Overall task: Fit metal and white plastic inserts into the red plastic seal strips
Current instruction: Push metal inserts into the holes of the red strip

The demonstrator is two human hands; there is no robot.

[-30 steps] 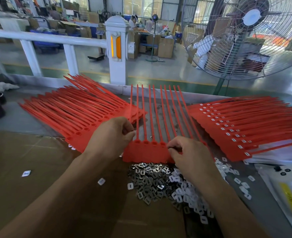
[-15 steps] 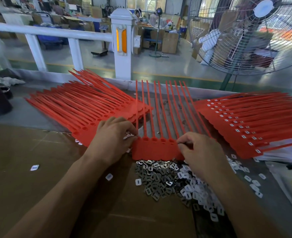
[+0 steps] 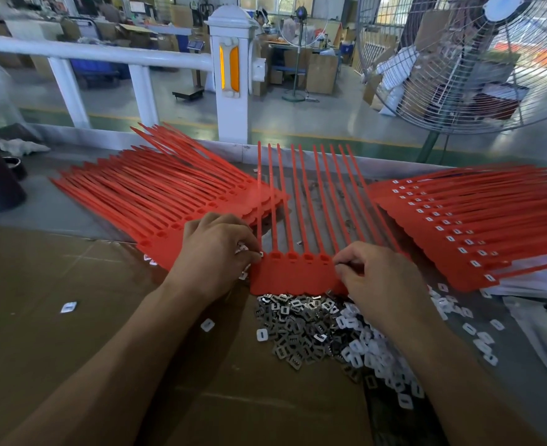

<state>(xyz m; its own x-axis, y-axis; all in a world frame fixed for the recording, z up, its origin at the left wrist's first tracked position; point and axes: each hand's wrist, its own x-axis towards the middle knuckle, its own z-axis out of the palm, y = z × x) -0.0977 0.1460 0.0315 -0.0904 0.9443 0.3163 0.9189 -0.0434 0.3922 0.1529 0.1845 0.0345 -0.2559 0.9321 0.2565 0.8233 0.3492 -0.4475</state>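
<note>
Both hands (image 3: 215, 249) (image 3: 381, 278) on red seal strip (image 3: 294, 275) — inserts (image 3: 301, 329) below

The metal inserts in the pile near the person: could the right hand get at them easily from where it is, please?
Probably yes. The right hand pinches the strip in the middle at its near right edge, and the metal inserts lie uncovered just below it, with nothing between.

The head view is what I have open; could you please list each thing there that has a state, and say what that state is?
Left hand: fingers curled, pinching small white inserts at the middle strip's left end.
Right hand: fingers curled at the strip's right end.
Middle seal strip: flat, visible sockets empty.
Left stack: sockets empty.
Right stack: white inserts fitted.
Metal inserts: loose pile.
White inserts: loose pile.
Fan: spinning or not, cannot tell.
</note>
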